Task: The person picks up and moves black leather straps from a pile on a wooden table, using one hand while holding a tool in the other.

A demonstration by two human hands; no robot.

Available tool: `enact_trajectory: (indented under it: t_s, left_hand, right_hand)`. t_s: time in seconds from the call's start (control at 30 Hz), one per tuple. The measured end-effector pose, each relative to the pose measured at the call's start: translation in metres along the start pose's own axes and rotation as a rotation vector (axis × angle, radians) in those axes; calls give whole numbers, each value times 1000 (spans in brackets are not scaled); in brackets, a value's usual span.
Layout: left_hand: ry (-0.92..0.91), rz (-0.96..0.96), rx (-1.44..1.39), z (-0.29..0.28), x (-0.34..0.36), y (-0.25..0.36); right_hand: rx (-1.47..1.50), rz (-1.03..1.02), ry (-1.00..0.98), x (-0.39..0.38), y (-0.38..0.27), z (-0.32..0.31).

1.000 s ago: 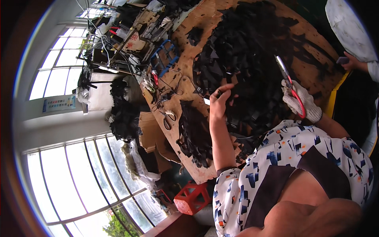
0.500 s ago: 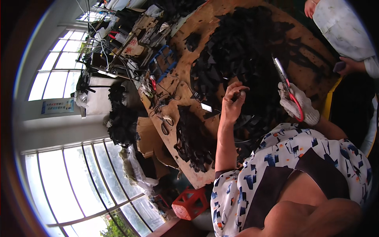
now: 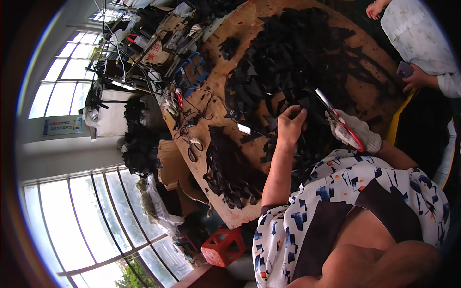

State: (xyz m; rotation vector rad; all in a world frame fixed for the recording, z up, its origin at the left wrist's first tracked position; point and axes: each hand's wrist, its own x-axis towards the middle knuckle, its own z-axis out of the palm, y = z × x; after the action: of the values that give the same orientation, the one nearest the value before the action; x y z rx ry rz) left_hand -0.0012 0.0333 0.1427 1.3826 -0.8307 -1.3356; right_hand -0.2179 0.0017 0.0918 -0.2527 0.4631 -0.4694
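My left hand (image 3: 292, 126) is closed in a pinch on a small black fabric piece (image 3: 291, 112) over a large heap of black fabric pieces (image 3: 269, 53) on the wooden table. My right hand (image 3: 357, 134), in a white knit glove, grips red-handled scissors (image 3: 325, 102), whose silver blades point up and leftward, just right of my left hand. A small white rectangular object (image 3: 244, 128) lies left of my left hand, beside another pile of black pieces (image 3: 223, 173).
The wooden table (image 3: 216, 81) holds cords, black-handled scissors (image 3: 193, 151) and a blue frame (image 3: 189, 74) at left. A cluttered bench (image 3: 153, 48), cardboard (image 3: 168, 163) and a red stool (image 3: 223, 247) are beyond. A co-worker's hand (image 3: 415, 79) holds a phone at right, near a yellow-edged bin (image 3: 398, 120).
My left hand has moved right and its fingers have drawn in. My right hand with the scissors has moved left toward it. The co-worker's other hand has come into view at top right.
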Motion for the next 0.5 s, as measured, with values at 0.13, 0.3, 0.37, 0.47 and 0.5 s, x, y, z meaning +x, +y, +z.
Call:
enact_trajectory:
  t_s: [0.13,0.3,0.37,0.47,0.5]
  left_hand:
    - [78,-57,-10,6,-5,4]
    - [118,-66,11,8,-3,-3]
    - [126,-34,52,10,-3,-5]
    - [125,-38,72,14,-3,-5]
    - [124,-39,71,16,-2,-6]
  right_hand:
    - [-1501,-555,96,-8,1,10]
    - [-1730,-312,175,-18,-6,42]
    - [-1652,-224,196,-18,-9,56]
    - [-1684,-215,208,-17,-7,51]
    - [-1794,-297,196,-16,-6,47]
